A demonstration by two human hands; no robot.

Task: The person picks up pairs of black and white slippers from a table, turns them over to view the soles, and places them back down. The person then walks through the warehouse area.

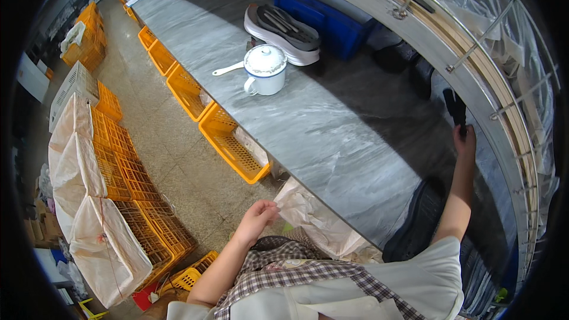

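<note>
At the right, in the shade under the shelf, my right hand (465, 137) is stretched out and closed round a slim black tool (455, 106); its far end looks forked, but its exact kind is not clear. My left hand (258, 219) is near the table's front edge, fingers curled together at the edge of a pale plastic bag (314, 213) that hangs below the tabletop. On the grey marbled table (332, 142) stands a white lidded enamel mug (265, 71), with a pale spoon-like handle (228, 69) beside it. Behind the mug lies a white shoe sole (284, 35) holding dark slender pieces.
A blue bin (320, 15) stands behind the sole. Dark shoe parts (415, 219) lie at the table's near right. Yellow crates (231, 142) line the table's front edge, and stacked crates (136, 201) with cloth covers stand across the aisle. A metal-railed shelf (474, 53) curves along the right.
</note>
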